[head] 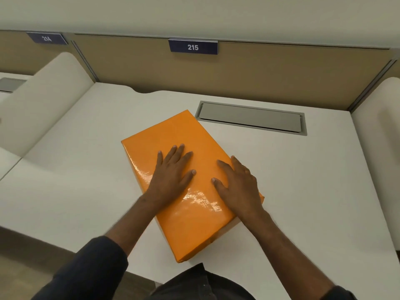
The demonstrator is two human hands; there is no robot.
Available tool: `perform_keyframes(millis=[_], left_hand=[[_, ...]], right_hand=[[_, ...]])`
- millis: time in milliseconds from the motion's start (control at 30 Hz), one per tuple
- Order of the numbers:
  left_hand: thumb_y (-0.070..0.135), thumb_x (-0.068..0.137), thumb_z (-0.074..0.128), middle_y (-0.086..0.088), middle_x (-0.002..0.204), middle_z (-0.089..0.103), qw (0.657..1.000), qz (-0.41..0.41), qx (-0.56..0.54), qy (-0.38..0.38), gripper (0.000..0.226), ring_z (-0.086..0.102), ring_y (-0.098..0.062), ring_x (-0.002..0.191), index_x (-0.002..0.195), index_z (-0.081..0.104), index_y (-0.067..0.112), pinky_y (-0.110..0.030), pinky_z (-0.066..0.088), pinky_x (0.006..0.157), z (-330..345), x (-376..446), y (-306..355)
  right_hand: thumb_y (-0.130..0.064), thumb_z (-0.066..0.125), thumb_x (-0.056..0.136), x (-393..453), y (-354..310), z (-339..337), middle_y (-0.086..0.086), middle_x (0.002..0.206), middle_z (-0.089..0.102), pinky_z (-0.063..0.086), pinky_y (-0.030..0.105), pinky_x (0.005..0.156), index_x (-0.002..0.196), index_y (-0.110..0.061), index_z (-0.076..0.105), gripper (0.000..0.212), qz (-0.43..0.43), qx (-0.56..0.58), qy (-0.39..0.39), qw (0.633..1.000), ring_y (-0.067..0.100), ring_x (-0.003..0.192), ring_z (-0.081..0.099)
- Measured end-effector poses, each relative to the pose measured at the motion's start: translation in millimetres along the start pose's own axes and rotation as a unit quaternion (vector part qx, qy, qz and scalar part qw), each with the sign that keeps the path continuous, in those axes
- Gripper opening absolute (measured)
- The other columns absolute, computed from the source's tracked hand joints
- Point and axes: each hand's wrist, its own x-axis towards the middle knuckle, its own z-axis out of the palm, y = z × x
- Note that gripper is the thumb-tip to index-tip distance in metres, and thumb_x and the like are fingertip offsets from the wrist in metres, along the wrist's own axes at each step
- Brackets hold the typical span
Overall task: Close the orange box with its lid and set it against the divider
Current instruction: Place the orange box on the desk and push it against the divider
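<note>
Resting flat on the glossy lid (pixel 173 135) of the orange box (pixel 190 213) are two bare hands, palms down and fingers spread wide, gripping nothing. From the head camera, the left hand (pixel 173 172) presses near the middle of the lid, and the right hand (pixel 238 182) lies beside it at the box's right edge, its outer fingers reaching just over the side. One box is in view: a long rectangle wrapped in shiny orange paper that catches the light in bright patches, lid already on. It sits askew on the smooth white worktop (pixel 303 191), well apart from the tan divider (pixel 259 68) at the back. One far corner of the box sits just beside a grey metal hatch (pixel 251 118) set flush in the worktop. Two dark number plates hang on the divider, 215 (pixel 193 47) and 214 (pixel 47 38). Dark sleeves (pixel 91 269) cover both forearms partway.
</note>
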Motion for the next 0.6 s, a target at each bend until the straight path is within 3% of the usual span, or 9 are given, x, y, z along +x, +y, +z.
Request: perform_keyframes(millis=[100,200,267,333,433,500,533,600], left_hand=[[0.064,0.095,0.023,-0.001,0.169,0.008,0.997,-0.056,-0.029,0.045,0.072,-0.002,-0.022,0.156,0.157,0.026,0.027,-0.052,-0.005,0.125,5.2,-47.7,-7.8],[0.060,0.096,0.032,-0.003,0.170,-0.007,0.978,-0.144,-0.075,0.131,0.076,-0.012,-0.022,0.156,0.160,0.010,0.025,-0.048,-0.008,0.123,11.8,-88.2,-13.0],[0.061,0.094,0.038,0.002,0.168,-0.017,0.954,-0.202,-0.154,0.158,0.084,-0.013,-0.017,0.155,0.159,-0.004,0.029,-0.046,-0.003,0.124,16.5,-106.8,-11.7],[0.064,0.093,0.043,0.011,0.167,-0.021,0.922,-0.256,-0.248,0.154,0.089,-0.004,-0.017,0.156,0.157,-0.012,0.037,-0.050,0.013,0.124,20.1,-116.1,-7.3],[0.062,0.093,0.046,0.008,0.170,0.001,0.869,-0.314,-0.363,0.118,0.086,0.030,-0.025,0.150,0.156,-0.008,0.041,-0.051,0.039,0.113,22.1,-117.0,-0.6],[0.059,0.094,0.045,0.006,0.159,0.032,0.839,-0.317,-0.428,0.110,0.081,0.056,-0.016,0.122,0.156,-0.003,0.042,-0.034,0.054,0.093,22.4,-115.1,4.5],[0.056,0.095,0.046,0.007,0.150,0.040,0.831,-0.314,-0.444,0.116,0.078,0.058,-0.010,0.111,0.156,-0.001,0.042,-0.028,0.054,0.085,22.3,-114.3,6.9],[0.049,0.099,0.048,0.008,0.143,0.046,0.818,-0.312,-0.464,0.135,0.074,0.059,-0.011,0.110,0.158,0.004,0.040,-0.033,0.055,0.089,22.3,-114.2,7.7]], right_hand=[[-0.061,0.044,0.094,21.4,14.3,-9.5,0.000,0.165,0.020,0.029,0.051,0.114,0.152,-0.040,0.024,0.065,-0.029,0.075,-0.050,0.995,0.027,0.147,0.027],[-0.063,0.049,0.092,44.1,25.6,-19.9,-0.007,0.163,0.022,0.032,0.042,0.113,0.151,-0.050,0.021,0.066,-0.072,0.157,-0.106,0.979,0.018,0.145,0.029],[-0.065,0.053,0.089,57.4,28.0,-26.0,-0.010,0.159,0.027,0.037,0.036,0.107,0.148,-0.056,0.022,0.067,-0.091,0.211,-0.147,0.962,0.015,0.138,0.037],[-0.066,0.059,0.084,68.8,27.6,-30.3,-0.013,0.156,0.032,0.045,0.037,0.102,0.144,-0.060,0.027,0.069,-0.086,0.274,-0.177,0.941,0.015,0.133,0.043],[-0.063,0.064,0.081,80.7,25.3,-30.7,-0.019,0.148,0.039,0.055,0.030,0.087,0.142,-0.060,0.034,0.068,-0.084,0.331,-0.196,0.919,0.014,0.125,0.053],[-0.062,0.066,0.081,84.7,21.9,-29.0,-0.018,0.148,0.040,0.057,0.028,0.083,0.141,-0.060,0.036,0.066,-0.090,0.337,-0.193,0.917,0.013,0.122,0.056],[-0.062,0.067,0.082,85.5,19.5,-28.1,-0.018,0.148,0.041,0.057,0.025,0.080,0.140,-0.060,0.037,0.066,-0.092,0.338,-0.191,0.917,0.011,0.121,0.057],[-0.060,0.067,0.082,85.4,14.3,-26.2,-0.019,0.147,0.042,0.056,0.021,0.078,0.141,-0.058,0.037,0.066,-0.096,0.338,-0.186,0.918,0.007,0.120,0.057]])
